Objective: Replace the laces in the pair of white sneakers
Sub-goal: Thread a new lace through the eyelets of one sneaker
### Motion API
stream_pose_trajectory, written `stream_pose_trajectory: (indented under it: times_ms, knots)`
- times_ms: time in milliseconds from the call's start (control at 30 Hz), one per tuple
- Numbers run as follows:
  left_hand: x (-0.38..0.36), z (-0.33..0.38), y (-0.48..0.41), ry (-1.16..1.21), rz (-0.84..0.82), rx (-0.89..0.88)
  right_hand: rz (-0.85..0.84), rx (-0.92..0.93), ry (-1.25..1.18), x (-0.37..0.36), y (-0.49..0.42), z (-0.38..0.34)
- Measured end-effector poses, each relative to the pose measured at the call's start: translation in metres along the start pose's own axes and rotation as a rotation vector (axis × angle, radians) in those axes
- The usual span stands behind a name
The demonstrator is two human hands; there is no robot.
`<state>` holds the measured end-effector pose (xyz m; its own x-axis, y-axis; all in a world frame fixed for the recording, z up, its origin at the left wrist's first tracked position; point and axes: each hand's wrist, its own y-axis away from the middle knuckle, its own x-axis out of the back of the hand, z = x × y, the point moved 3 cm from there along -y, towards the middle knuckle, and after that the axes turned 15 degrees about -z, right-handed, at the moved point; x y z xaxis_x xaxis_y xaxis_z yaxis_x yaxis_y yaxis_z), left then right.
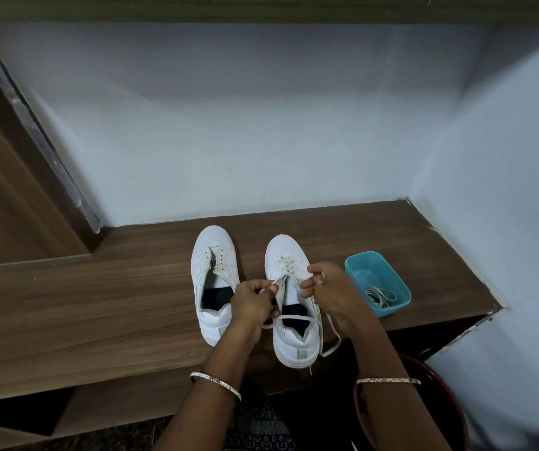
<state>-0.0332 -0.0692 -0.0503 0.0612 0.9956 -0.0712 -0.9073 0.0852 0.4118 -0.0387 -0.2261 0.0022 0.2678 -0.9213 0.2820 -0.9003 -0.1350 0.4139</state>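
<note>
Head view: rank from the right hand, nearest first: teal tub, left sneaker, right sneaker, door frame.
1. right sneaker, under the right hand.
2. teal tub, just right of it.
3. left sneaker, beyond the left hand.
4. door frame, far left.

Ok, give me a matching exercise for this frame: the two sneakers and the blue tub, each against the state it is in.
Things:
1. left sneaker
2. right sneaker
3. blue tub

States:
A. lace threaded only near the toe
B. holds loose laces
C. eyelets empty

Pairs: 1-C, 2-A, 3-B
</note>
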Motion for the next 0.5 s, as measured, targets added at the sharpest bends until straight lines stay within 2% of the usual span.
stream_pose_trajectory:
  times_ms: [100, 300, 367, 500]
  knots:
    - [0.002, -0.001, -0.002, -0.001, 0.004, 0.000, 0.028, 0.089, -0.106, -0.001, 0.006, -0.008]
    - [0.003, -0.003, -0.004, 0.008, 0.004, 0.014, 0.031, 0.156, -0.103, -0.011, 0.004, -0.008]
    - [0.003, -0.003, -0.003, 0.015, 0.003, 0.015, 0.114, 0.178, -0.029, -0.010, 0.002, -0.004]
    - [0.004, -0.004, -0.002, 0.035, 0.004, 0.019, 0.234, 0.218, 0.273, -0.014, -0.002, -0.001]
